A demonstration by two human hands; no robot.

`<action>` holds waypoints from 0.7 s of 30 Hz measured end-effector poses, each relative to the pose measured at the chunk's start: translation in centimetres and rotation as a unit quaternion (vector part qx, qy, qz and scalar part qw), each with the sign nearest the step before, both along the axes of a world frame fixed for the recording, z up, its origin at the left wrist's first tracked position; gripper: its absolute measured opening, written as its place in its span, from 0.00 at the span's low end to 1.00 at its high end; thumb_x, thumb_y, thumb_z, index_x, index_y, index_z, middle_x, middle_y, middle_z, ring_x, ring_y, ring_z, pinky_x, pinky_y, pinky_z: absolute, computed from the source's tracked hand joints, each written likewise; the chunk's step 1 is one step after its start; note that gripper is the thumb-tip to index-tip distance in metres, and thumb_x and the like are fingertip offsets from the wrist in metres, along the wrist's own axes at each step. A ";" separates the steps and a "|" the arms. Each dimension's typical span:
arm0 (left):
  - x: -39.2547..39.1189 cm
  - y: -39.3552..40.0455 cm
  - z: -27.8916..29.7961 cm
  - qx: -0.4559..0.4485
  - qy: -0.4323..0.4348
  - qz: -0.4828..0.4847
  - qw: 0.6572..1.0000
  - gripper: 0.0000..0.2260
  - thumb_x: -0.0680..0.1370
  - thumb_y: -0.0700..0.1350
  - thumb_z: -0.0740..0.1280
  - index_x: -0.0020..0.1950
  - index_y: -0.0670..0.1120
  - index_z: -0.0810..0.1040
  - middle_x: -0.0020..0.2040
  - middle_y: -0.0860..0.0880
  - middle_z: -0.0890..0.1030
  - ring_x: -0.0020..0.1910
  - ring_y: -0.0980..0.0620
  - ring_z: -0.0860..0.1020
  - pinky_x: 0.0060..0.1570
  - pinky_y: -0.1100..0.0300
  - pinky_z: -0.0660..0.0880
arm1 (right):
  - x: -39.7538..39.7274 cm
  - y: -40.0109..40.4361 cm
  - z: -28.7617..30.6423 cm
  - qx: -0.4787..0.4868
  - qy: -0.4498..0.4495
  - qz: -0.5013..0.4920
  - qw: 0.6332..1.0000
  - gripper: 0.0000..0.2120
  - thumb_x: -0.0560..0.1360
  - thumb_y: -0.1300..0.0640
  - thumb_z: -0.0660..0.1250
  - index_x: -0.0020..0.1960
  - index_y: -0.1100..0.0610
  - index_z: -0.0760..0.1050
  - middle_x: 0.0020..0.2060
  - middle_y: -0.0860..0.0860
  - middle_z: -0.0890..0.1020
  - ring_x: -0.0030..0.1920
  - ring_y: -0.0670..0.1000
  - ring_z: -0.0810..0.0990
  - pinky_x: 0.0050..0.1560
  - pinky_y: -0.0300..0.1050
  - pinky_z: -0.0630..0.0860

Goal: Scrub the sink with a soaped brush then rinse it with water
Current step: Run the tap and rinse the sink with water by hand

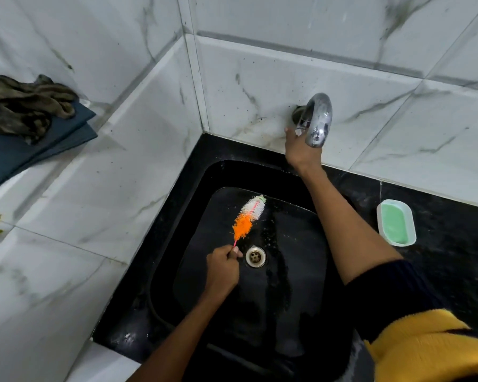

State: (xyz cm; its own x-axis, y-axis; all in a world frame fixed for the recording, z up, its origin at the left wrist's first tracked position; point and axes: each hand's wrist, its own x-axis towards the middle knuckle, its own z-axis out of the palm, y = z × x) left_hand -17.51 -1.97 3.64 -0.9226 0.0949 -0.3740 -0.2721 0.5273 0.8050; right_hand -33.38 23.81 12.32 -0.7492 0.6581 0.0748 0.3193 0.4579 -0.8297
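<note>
A black square sink [301, 285] fills the lower middle, with a metal drain [255, 256] at its centre and wet specks on its floor. My left hand [222, 267] grips the thin pink handle of a bottle brush [250, 217], whose orange and white bristles point up and away over the sink's far left part. My right hand [300, 150] reaches to the back wall, fingers at the base of the chrome tap [318, 119]. I see no water running from the spout.
A green soap bar in a white dish [396, 222] lies on the black counter right of the sink. On the white marble ledge at far left lie a crumpled brown cloth [25, 106] and folded dark blue cloths [25, 153]. Marble tile walls enclose the corner.
</note>
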 end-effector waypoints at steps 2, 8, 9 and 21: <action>0.3 -0.4 0.2 -0.002 -0.012 0.013 1.000 0.14 0.81 0.42 0.63 0.38 0.45 0.82 0.28 0.52 0.76 0.30 0.51 0.75 0.37 0.54 0.75 | 0.4 -0.3 -0.3 0.010 -0.020 -0.008 1.000 0.30 0.76 0.38 0.59 0.67 0.60 0.65 0.55 0.56 0.78 0.53 0.54 0.78 0.50 0.40 0.70; 0.8 -3.2 -0.1 -0.007 -0.051 0.060 0.997 0.15 0.81 0.44 0.63 0.35 0.46 0.81 0.27 0.49 0.76 0.28 0.51 0.74 0.35 0.60 0.70 | 0.8 -1.3 0.0 0.047 -0.014 -0.031 0.998 0.32 0.77 0.39 0.61 0.71 0.60 0.62 0.55 0.54 0.76 0.51 0.52 0.78 0.47 0.40 0.70; 0.8 -3.6 -0.1 -0.005 -0.052 0.071 0.996 0.16 0.81 0.44 0.63 0.35 0.46 0.81 0.27 0.49 0.76 0.28 0.51 0.74 0.35 0.60 0.70 | 1.4 -1.6 0.3 0.032 0.011 -0.015 0.999 0.30 0.76 0.41 0.63 0.69 0.60 0.64 0.53 0.51 0.76 0.49 0.47 0.76 0.47 0.39 0.71; 2.4 -7.7 1.4 0.019 -0.053 0.133 0.989 0.15 0.82 0.42 0.63 0.38 0.40 0.81 0.27 0.47 0.74 0.20 0.61 0.68 0.23 0.69 0.64 | 14.7 -9.9 -13.5 -0.647 -0.099 -0.176 0.735 0.18 0.83 0.59 0.49 0.53 0.67 0.74 0.55 0.64 0.77 0.51 0.58 0.78 0.57 0.50 0.74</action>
